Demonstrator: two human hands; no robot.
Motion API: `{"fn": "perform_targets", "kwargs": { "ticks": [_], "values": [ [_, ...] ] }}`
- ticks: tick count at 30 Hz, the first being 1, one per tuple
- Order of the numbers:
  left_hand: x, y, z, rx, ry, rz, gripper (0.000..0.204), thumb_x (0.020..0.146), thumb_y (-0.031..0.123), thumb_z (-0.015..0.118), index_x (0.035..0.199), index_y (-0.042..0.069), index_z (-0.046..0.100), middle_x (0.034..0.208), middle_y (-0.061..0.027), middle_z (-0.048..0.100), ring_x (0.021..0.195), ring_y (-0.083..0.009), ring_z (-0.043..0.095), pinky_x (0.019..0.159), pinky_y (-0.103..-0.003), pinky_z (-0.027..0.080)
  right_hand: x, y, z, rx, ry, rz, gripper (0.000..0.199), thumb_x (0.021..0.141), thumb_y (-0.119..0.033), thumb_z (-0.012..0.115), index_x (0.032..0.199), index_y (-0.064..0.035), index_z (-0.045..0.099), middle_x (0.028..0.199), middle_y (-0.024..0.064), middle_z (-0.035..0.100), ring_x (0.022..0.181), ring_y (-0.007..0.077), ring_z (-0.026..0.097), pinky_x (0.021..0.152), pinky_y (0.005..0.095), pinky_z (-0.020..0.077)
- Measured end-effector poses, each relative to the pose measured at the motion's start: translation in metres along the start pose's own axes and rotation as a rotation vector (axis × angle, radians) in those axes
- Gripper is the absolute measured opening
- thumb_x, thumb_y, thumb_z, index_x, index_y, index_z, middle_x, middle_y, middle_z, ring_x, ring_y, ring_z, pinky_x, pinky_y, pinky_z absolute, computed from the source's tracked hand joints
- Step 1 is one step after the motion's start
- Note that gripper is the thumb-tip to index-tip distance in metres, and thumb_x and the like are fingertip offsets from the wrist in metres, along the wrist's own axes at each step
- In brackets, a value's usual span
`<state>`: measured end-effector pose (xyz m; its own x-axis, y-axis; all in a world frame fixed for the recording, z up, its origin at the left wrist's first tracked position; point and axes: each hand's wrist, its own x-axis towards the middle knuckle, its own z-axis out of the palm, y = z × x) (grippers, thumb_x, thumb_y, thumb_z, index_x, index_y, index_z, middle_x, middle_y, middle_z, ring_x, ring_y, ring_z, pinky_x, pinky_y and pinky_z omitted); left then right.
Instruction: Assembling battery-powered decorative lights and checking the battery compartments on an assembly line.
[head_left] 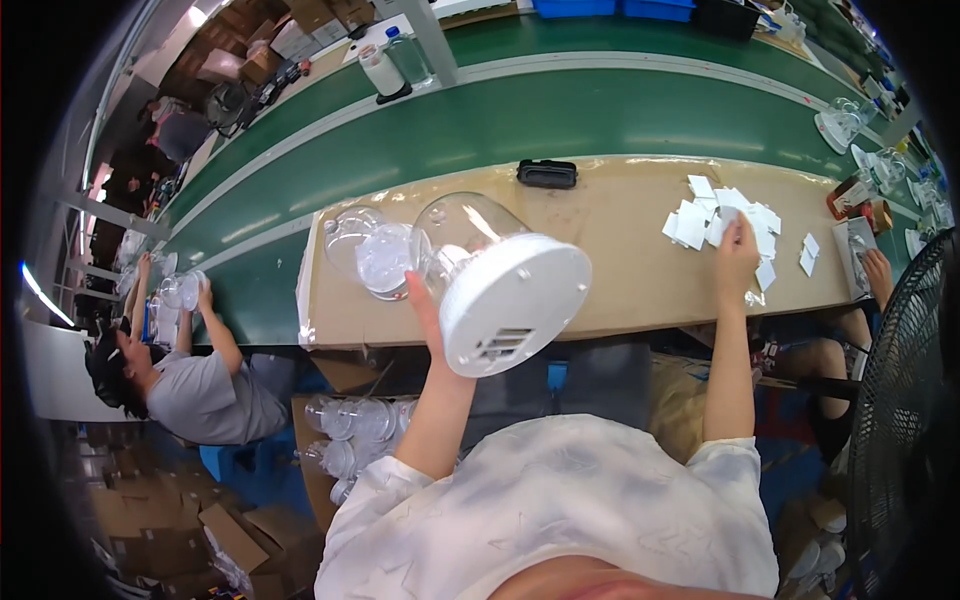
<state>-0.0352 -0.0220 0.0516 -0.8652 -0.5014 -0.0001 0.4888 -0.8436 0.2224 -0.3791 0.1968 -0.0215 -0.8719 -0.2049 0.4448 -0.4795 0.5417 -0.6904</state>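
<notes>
My left hand is closed round a clear dome with a round white base. It is tilted, so the base's underside faces me and shows a rectangular recess with strips in it. Over on the right, my right hand pinches a small white card at the pile of white cards. Two loose cards lie to the right of that pile. Left of my left hand, another clear dome rests on the tan-covered worktop, partly hidden by a white round part.
A black case lies at the worktop's far edge, before the green conveyor. Boxed domes stand below at left. A co-worker handles a dome at far left; another person's hand and a black fan are at right.
</notes>
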Motion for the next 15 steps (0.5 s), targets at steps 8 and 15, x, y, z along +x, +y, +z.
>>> {"fn": "perform_targets", "kwargs": {
  "ticks": [8,15],
  "values": [
    [0.008,-0.013,-0.001,0.137,0.116,0.074,0.078,0.091,0.07,0.034,0.14,0.011,0.046,0.137,-0.011,0.053,0.12,-0.0314,0.054,0.101,-0.049,0.044,-0.023,-0.081,-0.067,0.729,0.187,0.253,0.029,0.097,-0.014,0.059,0.121,0.0012,0.062,0.1,0.0023,0.066,0.08,0.0051,0.059,0.07,0.0189,0.0467],
    [0.024,-0.04,0.027,0.081,0.361,-0.034,0.077,0.088,0.07,0.044,0.142,0.015,0.043,0.139,-0.0097,0.05,0.124,-0.0309,0.05,0.102,-0.048,0.044,-0.098,-0.16,-0.086,0.843,-0.246,0.275,0.027,0.093,-0.008,0.062,0.118,0.0015,0.065,0.094,0.0025,0.069,0.072,0.004,0.058,0.063,0.017,0.0461]
  ]
}}
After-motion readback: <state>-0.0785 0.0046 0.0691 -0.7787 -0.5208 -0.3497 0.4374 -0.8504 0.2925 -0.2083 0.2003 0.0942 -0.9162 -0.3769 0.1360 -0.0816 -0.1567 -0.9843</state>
